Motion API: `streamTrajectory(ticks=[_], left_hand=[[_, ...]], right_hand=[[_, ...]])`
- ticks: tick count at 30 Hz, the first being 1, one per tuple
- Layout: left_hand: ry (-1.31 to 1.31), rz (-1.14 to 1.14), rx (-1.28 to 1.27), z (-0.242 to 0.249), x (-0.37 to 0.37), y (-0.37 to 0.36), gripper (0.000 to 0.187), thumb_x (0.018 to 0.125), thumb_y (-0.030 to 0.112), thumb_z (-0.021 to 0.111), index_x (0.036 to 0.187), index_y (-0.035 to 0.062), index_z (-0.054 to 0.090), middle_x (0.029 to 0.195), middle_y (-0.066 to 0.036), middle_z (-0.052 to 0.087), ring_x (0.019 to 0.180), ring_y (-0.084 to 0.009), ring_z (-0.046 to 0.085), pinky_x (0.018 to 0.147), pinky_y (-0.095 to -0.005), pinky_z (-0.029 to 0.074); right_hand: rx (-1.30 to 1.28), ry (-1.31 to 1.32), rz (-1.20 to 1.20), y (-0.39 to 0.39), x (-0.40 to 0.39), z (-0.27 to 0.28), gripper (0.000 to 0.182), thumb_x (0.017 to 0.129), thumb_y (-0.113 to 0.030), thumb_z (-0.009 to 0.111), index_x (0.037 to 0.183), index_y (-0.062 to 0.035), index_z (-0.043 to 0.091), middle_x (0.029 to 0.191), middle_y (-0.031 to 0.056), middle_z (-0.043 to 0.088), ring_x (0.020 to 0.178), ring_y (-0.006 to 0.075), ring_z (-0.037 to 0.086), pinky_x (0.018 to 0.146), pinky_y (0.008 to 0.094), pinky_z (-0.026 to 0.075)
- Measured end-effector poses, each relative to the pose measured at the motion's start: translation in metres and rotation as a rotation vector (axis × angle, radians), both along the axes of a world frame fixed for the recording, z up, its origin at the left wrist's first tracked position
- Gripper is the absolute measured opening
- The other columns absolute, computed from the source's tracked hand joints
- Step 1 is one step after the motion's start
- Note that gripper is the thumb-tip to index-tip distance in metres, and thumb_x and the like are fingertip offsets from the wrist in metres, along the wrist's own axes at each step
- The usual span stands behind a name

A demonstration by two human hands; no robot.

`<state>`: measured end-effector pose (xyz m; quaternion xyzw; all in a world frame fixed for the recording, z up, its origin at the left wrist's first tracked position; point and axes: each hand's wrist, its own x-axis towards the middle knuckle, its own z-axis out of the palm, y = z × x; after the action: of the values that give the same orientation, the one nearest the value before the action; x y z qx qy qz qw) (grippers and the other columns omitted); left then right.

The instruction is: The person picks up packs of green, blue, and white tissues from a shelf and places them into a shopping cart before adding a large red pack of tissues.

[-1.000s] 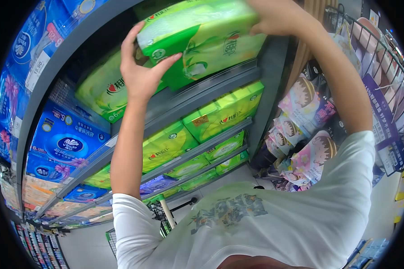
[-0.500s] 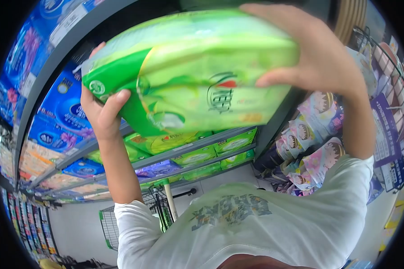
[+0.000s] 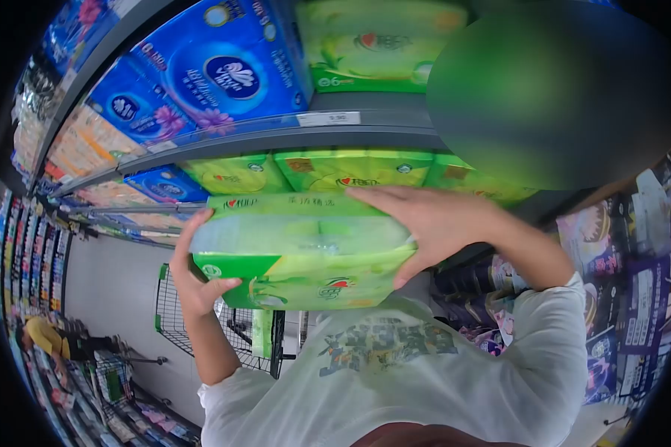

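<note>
Green tissue pack (image 3: pixel 302 253): held level at chest height, clear of the shelves (image 3: pixel 276 138), in front of the white shirt (image 3: pixel 425 380). Left hand (image 3: pixel 194 279) clasped on its left end, thumb across the front; right hand (image 3: pixel 432 223) spread over its top right corner, fingers closed around the edge. Wire cart (image 3: pixel 224 335) below; blue packs (image 3: pixel 216 71) and further green packs (image 3: pixel 335 170) shelved behind.

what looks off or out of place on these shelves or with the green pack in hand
Nothing stands out. The green pack is held level between the left hand and right hand, its wrap intact. Packs on the shelf sit in tidy rows. A blurred dark patch covers the upper right.
</note>
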<state>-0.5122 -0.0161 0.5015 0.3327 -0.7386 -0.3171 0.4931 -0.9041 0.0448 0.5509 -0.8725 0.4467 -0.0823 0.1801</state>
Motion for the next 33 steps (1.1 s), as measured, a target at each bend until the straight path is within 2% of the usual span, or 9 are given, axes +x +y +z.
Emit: streamTrajectory(ticks=[3, 9, 11, 13, 16, 20, 23, 27, 33], left_hand=[[-0.023, 0.116, 0.060, -0.030, 0.046, 0.015, 0.102, 0.053, 0.039, 0.091, 0.135, -0.0075, 0.053, 0.138, -0.020, 0.054, 0.127, -0.0312, 0.052, 0.110, -0.0418, 0.037], [0.077, 0.271, 0.310, -0.070, 0.127, 0.066, 0.101, 0.052, 0.020, 0.093, 0.140, -0.0016, 0.048, 0.141, -0.019, 0.050, 0.128, -0.0315, 0.051, 0.112, -0.0424, 0.035], [-0.116, 0.273, 0.298, -0.074, 0.150, 0.080, 0.103, 0.051, 0.017, 0.094, 0.141, -0.0001, 0.047, 0.143, -0.018, 0.049, 0.131, -0.0322, 0.048, 0.111, -0.0431, 0.037], [-0.243, 0.299, 0.343, -0.072, 0.169, 0.097, 0.109, 0.050, 0.030, 0.097, 0.143, 0.0015, 0.047, 0.148, -0.021, 0.045, 0.137, -0.0354, 0.044, 0.112, -0.0449, 0.037], [-0.628, 0.539, 0.063, -0.046, 0.159, 0.110, 0.121, 0.045, 0.045, 0.095, 0.147, 0.0071, 0.044, 0.157, -0.022, 0.034, 0.142, -0.0393, 0.038, 0.117, -0.0509, 0.029], [-0.895, 0.427, 0.333, -0.067, 0.146, 0.103, 0.119, 0.047, 0.034, 0.095, 0.151, 0.0168, 0.039, 0.153, -0.018, 0.040, 0.140, -0.0396, 0.038, 0.117, -0.0554, 0.027], [-0.905, 0.546, 0.218, -0.093, 0.172, 0.090, 0.114, 0.051, 0.026, 0.093, 0.151, 0.0161, 0.039, 0.148, -0.015, 0.045, 0.136, -0.0379, 0.044, 0.114, -0.0558, 0.029], [-0.930, 0.541, 0.162, -0.102, 0.209, 0.069, 0.111, 0.050, 0.024, 0.092, 0.149, 0.0144, 0.041, 0.139, -0.017, 0.050, 0.127, -0.0378, 0.049, 0.111, -0.0563, 0.033], [-0.881, 0.509, 0.092, -0.157, 0.256, 0.029, 0.101, 0.052, 0.022, 0.088, 0.144, 0.0133, 0.046, 0.123, -0.016, 0.057, 0.115, -0.0377, 0.054, 0.099, -0.0471, 0.042]], right_hand=[[0.216, -0.258, 0.123, -0.032, 0.042, -0.039, 0.115, 0.066, -0.043, 0.087, 0.156, -0.0089, 0.024, 0.145, 0.0228, 0.043, 0.132, 0.0402, 0.046, 0.108, 0.0444, 0.041], [0.098, -0.348, 0.234, -0.066, 0.142, -0.094, 0.099, 0.066, -0.027, 0.083, 0.151, -0.0090, 0.037, 0.131, 0.0189, 0.051, 0.122, 0.0362, 0.052, 0.104, 0.0431, 0.043], [0.049, -0.398, 0.271, -0.074, 0.173, -0.102, 0.089, 0.064, -0.026, 0.082, 0.144, -0.0104, 0.048, 0.128, 0.0183, 0.053, 0.120, 0.0357, 0.052, 0.102, 0.0431, 0.044], [0.016, -0.372, 0.336, -0.078, 0.204, -0.107, 0.085, 0.063, -0.025, 0.082, 0.141, -0.0099, 0.051, 0.127, 0.0182, 0.054, 0.119, 0.0356, 0.052, 0.099, 0.0434, 0.046], [-0.042, -0.325, 0.434, -0.083, 0.252, -0.116, 0.080, 0.062, -0.022, 0.081, 0.136, -0.0085, 0.055, 0.124, 0.0180, 0.055, 0.118, 0.0355, 0.053, 0.092, 0.0438, 0.050], [-0.142, -0.340, 0.568, -0.093, 0.312, -0.138, 0.074, 0.062, -0.022, 0.081, 0.130, -0.0066, 0.058, 0.120, 0.0165, 0.056, 0.114, 0.0348, 0.054, 0.082, 0.0431, 0.055], [-0.174, -0.335, 0.572, -0.108, 0.346, -0.153, 0.071, 0.063, -0.025, 0.082, 0.129, -0.0070, 0.059, 0.118, 0.0150, 0.057, 0.115, 0.0335, 0.053, 0.081, 0.0420, 0.056], [-0.178, -0.357, 0.571, -0.129, 0.377, -0.165, 0.072, 0.064, -0.028, 0.083, 0.129, -0.0096, 0.059, 0.118, 0.0143, 0.057, 0.115, 0.0323, 0.054, 0.086, 0.0412, 0.055], [-0.248, -0.372, 0.533, -0.148, 0.402, -0.204, 0.079, 0.068, -0.022, 0.082, 0.139, -0.0060, 0.051, 0.140, 0.0233, 0.044, 0.137, 0.0401, 0.036, 0.111, 0.0490, 0.039]])
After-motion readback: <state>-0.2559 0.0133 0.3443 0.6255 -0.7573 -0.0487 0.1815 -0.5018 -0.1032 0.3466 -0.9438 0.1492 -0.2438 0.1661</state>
